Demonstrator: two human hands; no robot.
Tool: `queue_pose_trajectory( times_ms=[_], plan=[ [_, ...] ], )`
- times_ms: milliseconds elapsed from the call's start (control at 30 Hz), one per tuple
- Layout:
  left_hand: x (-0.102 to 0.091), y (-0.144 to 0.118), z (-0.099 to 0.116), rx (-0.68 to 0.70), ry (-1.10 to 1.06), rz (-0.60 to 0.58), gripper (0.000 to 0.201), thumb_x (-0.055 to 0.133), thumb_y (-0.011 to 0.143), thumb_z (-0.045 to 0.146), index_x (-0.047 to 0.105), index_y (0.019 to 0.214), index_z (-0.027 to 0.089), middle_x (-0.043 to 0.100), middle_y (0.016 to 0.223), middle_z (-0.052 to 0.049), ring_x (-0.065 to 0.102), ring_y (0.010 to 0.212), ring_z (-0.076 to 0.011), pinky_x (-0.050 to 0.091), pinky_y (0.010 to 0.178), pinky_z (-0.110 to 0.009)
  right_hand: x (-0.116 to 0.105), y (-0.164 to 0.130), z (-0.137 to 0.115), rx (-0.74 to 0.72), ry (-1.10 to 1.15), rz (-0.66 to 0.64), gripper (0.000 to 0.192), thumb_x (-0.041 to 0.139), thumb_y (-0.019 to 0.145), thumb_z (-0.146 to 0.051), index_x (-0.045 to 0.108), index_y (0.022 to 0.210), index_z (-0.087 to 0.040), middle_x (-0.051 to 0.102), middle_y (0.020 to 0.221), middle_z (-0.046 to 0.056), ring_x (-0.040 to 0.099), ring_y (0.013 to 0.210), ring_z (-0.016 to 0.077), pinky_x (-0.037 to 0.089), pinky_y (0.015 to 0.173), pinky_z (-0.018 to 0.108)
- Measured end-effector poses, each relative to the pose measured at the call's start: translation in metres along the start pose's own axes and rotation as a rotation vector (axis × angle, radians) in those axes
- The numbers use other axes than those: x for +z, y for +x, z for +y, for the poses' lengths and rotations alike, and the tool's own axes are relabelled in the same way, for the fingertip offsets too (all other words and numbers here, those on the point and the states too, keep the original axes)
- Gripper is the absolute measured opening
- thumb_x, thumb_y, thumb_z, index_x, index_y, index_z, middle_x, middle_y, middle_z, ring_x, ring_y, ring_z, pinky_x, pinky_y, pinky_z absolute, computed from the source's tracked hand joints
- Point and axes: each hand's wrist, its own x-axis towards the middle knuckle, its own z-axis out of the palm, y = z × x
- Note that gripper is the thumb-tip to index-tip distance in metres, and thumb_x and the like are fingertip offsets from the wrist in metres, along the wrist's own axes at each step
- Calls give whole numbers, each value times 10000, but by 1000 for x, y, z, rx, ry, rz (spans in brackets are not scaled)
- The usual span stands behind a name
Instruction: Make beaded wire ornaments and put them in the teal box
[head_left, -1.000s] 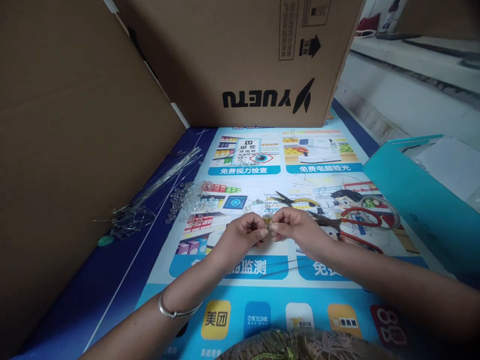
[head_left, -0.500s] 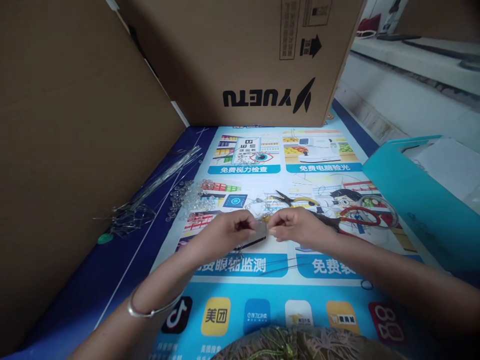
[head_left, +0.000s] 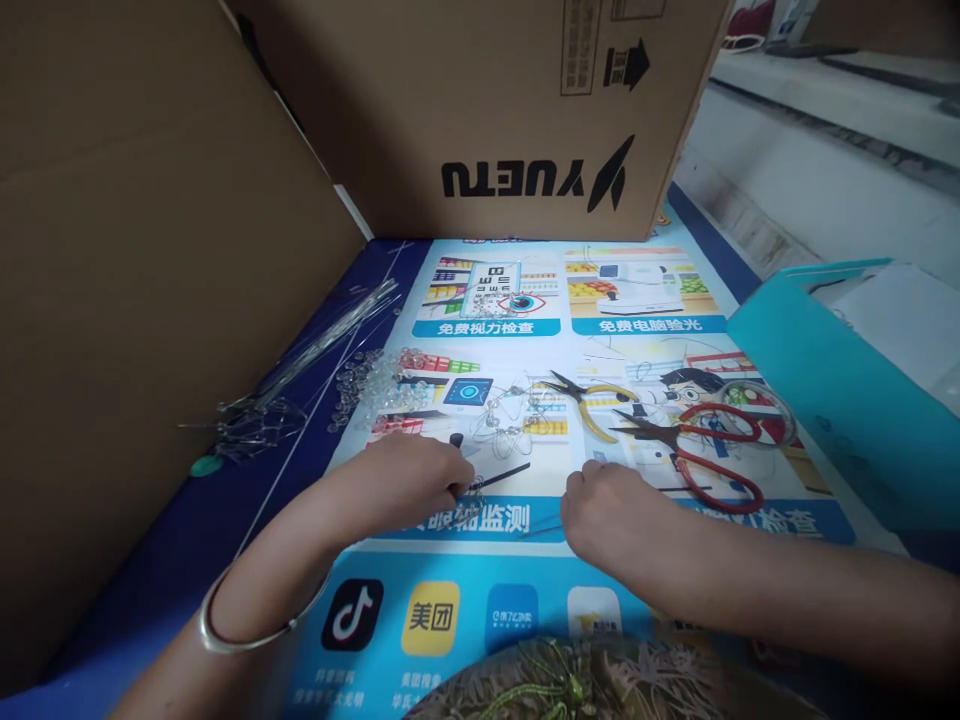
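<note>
My left hand (head_left: 409,480) rests low on the printed mat (head_left: 450,620), fingers closed on the end of a thin black rod (head_left: 501,476) that has a small wire loop at the grip. My right hand (head_left: 607,512) lies knuckles-up on the mat a little to the right, its fingers curled under. Whether it holds anything is hidden. A thin straight wire (head_left: 541,528) lies on the mat by its fingertips. A twisted wire piece (head_left: 511,420) lies just beyond both hands.
Yellow-handled pliers (head_left: 596,400) and red scissors (head_left: 709,452) lie right of centre, by a wire coil (head_left: 759,402). Clear beads (head_left: 375,385) and a bundle of wires (head_left: 300,368) lie left. Cardboard boxes (head_left: 487,110) stand behind and left, and a teal box (head_left: 825,400) stands right.
Both hands have come apart and dropped from in front of me to the mat. The small piece they pinched together is gone from view, and the left hand now holds the black rod.
</note>
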Motion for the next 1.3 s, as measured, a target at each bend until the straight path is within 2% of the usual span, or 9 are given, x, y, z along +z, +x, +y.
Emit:
queue_pose_trajectory(
  times_ms=[67,200,367,500,633,867,1000,1133,1300],
  plan=[
    [-1,-1,3,-7,18,20,152,478,752,176,617,709,218,621,704,-11,547,628,-164,291,534,-243,0,2,1,8,-21,12,172,581,548,9,558,631,-140,564,650,91,467,568,162,203,481,265],
    [-4,1,16,-23,12,111,203,453,815,247,621,714,197,630,721,-31,562,653,-171,330,565,-252,-3,-4,18,-73,104,63,151,563,591,-24,541,646,-163,569,638,45,446,541,138,157,474,261],
    [3,12,38,52,-154,287,236,421,851,275,638,805,193,643,759,-38,575,717,-163,385,633,-241,1,-9,34,-72,147,110,135,493,655,-44,536,639,-172,563,611,31,413,520,124,114,489,275],
    [11,20,52,100,-201,238,211,452,838,278,644,811,196,651,747,-34,583,684,-158,391,594,-231,2,-4,35,-35,115,101,110,496,679,-94,574,710,-166,582,638,48,418,519,128,103,486,275],
    [16,23,56,66,-101,198,205,443,815,172,647,808,188,655,748,-43,594,665,-172,359,532,-235,-4,-1,34,-45,124,85,120,480,725,-122,594,743,-156,597,658,60,449,550,137,127,484,269],
    [23,23,55,40,93,282,167,445,794,137,594,738,186,598,683,-28,535,577,-155,300,479,-241,-12,2,37,-10,192,26,127,479,746,-165,599,705,-160,597,658,51,479,561,142,153,470,259],
    [23,24,55,42,122,328,152,458,780,101,574,723,181,574,695,-25,524,632,-164,366,556,-271,-13,5,38,39,195,-24,104,515,677,-76,583,679,-154,585,656,48,485,569,137,184,475,246],
    [23,26,55,82,109,384,139,474,804,108,585,752,175,569,776,-43,518,792,-197,408,693,-325,-9,6,37,81,174,44,129,532,654,-49,566,696,-167,564,661,33,495,588,152,213,475,240],
    [24,28,58,92,117,392,129,483,800,83,580,765,159,563,761,-49,506,776,-200,418,687,-337,-4,8,33,95,150,109,198,553,624,-20,563,748,-174,567,688,26,511,616,164,259,487,239]
  ],
)
